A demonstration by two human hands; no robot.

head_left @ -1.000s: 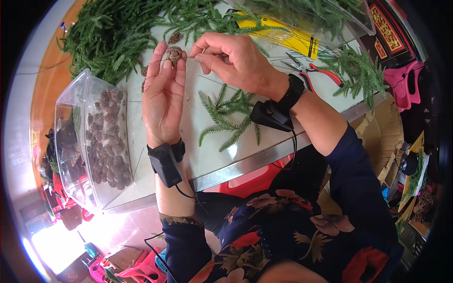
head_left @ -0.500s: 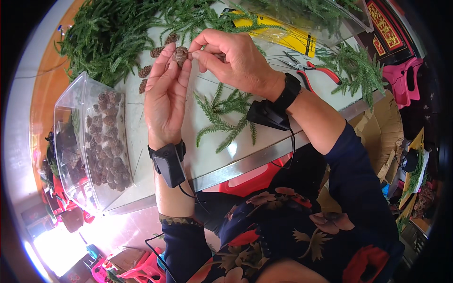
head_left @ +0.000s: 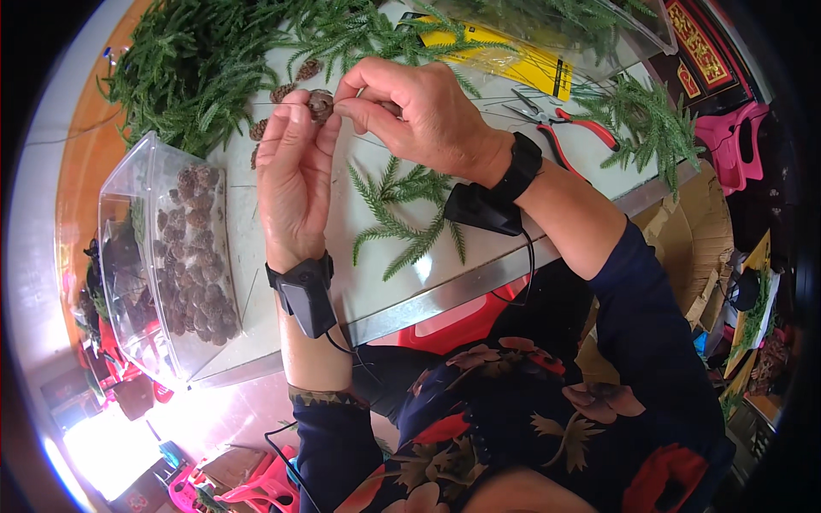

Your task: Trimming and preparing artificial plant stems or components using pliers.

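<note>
A small brown pine cone (head_left: 321,105) is held over the far part of the table. My left hand (head_left: 295,184) grips it at the fingertips, palm turned up, with the thumb pressed against the fingers. A thin wire (head_left: 272,104) sticks out to the left from this hand. At the cone's right side, the thumb and index finger of my right hand (head_left: 419,115) are pinched together, seemingly on the wire's other end, which the fingers mostly hide. Below the hands lies a green artificial pine sprig (head_left: 402,209). Several more pine cones (head_left: 282,92) lie just beyond my left hand.
A clear plastic bin (head_left: 192,256) of pine cones stands at the left. Green sprigs are heaped (head_left: 192,68) at the far left. Red-handled pliers (head_left: 556,124), a yellow package (head_left: 505,64) and another clear bin (head_left: 599,30) are at the far right. The table's metal edge (head_left: 445,299) runs nearest me.
The pine cone has shifted slightly left and turned in my fingers. My right hand has come in closer against its side. More wire shows to the left of my left hand.
</note>
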